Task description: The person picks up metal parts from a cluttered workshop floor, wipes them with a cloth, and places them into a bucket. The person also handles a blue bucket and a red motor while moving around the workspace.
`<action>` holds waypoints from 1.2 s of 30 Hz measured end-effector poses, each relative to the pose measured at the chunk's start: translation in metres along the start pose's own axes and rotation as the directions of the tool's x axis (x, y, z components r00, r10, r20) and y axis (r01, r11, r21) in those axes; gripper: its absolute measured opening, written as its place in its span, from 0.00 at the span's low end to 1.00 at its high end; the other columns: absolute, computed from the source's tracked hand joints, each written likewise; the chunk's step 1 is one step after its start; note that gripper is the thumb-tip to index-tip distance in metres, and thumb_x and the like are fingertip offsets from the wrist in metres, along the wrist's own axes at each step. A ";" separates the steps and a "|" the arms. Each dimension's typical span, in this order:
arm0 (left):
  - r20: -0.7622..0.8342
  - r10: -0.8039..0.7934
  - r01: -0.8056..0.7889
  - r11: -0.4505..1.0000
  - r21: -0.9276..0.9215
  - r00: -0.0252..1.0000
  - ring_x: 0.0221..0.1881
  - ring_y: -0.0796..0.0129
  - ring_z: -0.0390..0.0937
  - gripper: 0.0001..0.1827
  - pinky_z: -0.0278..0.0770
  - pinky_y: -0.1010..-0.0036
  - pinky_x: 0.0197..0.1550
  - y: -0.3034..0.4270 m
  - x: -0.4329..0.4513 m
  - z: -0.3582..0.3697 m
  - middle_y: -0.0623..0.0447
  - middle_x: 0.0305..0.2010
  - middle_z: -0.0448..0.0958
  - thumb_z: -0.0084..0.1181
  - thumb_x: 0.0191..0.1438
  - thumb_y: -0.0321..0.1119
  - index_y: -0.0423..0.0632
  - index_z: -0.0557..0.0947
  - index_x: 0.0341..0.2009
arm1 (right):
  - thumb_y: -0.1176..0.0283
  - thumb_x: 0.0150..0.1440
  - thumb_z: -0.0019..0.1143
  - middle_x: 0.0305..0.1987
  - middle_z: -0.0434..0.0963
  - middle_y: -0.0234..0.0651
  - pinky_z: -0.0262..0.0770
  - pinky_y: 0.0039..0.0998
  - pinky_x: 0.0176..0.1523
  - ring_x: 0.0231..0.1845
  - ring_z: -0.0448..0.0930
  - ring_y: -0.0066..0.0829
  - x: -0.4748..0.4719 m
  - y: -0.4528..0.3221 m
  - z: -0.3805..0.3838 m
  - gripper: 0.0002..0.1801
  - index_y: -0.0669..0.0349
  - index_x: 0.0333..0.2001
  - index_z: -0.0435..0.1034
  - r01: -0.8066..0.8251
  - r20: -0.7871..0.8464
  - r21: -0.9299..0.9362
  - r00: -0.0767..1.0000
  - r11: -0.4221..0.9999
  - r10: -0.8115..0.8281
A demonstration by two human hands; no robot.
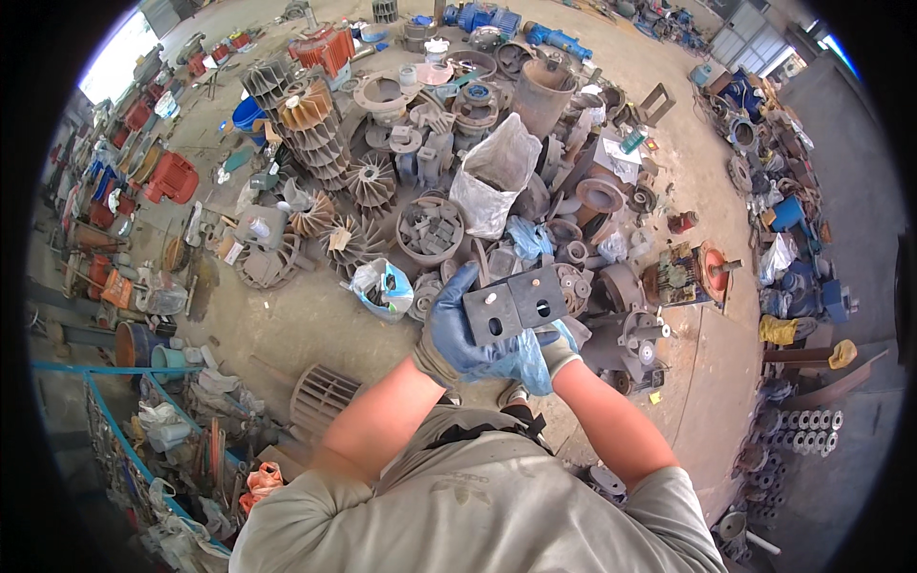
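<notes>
My left hand point(455, 336), in a blue-coated work glove, is closed around the left edge of two dark rectangular plates point(514, 304) lying side by side. Each plate has a hole and a small copper-coloured or pale stud. Behind and below them, my right hand point(555, 351), gloved too, grips a crumpled light-blue plastic bag point(529, 364); its fingers are partly hidden. Just beyond the plates, a round metal tub point(430, 247) holds dark blocks, and a white woven sack point(491, 197) stands upright with its mouth open. An open blue and white bag point(383, 290) with dark pieces inside is on the floor.
Bladed fan wheels point(315, 129) are stacked at the left beyond my hands. Flanges and motor housings crowd the floor ahead. A motor with a red end flange point(688, 272) lies at the right, a slatted metal cylinder point(326, 394) near my left forearm, and a blue metal frame point(114, 422) at lower left.
</notes>
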State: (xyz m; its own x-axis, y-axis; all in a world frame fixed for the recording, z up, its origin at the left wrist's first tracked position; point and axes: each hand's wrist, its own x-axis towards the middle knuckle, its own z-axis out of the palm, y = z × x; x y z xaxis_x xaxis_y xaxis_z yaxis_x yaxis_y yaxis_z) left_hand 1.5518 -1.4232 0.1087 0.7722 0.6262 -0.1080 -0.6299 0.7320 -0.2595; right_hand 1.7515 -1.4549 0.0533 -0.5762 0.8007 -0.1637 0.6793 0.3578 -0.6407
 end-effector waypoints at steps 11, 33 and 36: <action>-0.030 0.234 -0.233 0.972 0.041 0.972 0.77 0.30 0.58 0.42 0.54 0.20 0.72 0.008 -0.019 0.027 0.39 0.80 0.60 0.53 0.65 0.60 0.51 0.65 0.76 | 0.63 0.59 0.73 0.49 0.85 0.41 0.84 0.37 0.53 0.44 0.86 0.35 -0.065 -0.063 -0.084 0.34 0.69 0.64 0.69 -0.123 -0.279 0.745 0.835 0.656 0.473; -0.018 0.053 -0.051 0.996 0.072 0.998 0.80 0.35 0.55 0.52 0.60 0.33 0.75 0.018 -0.034 0.020 0.36 0.81 0.56 0.44 0.66 0.70 0.42 0.57 0.79 | 0.45 0.63 0.61 0.71 0.70 0.57 0.87 0.50 0.52 0.65 0.77 0.61 -0.094 -0.058 -0.035 0.51 0.62 0.79 0.49 0.182 -0.189 0.830 0.981 -0.528 0.040; 0.074 0.044 -0.041 0.998 -0.048 0.996 0.79 0.35 0.57 0.52 0.64 0.33 0.73 0.019 -0.035 0.012 0.35 0.81 0.57 0.46 0.66 0.69 0.42 0.58 0.79 | 0.45 0.64 0.59 0.66 0.75 0.55 0.88 0.49 0.50 0.58 0.83 0.54 -0.103 -0.051 -0.022 0.48 0.66 0.76 0.55 0.195 -0.103 0.933 0.950 -0.303 0.295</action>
State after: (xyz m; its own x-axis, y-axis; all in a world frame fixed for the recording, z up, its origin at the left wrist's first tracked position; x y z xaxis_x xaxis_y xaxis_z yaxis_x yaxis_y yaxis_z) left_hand 1.5116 -1.4281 0.1190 0.7353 0.6761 -0.0480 -0.6561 0.6923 -0.3005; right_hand 1.7861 -1.5451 0.1194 -0.3001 0.9157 -0.2672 -0.7420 -0.4001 -0.5379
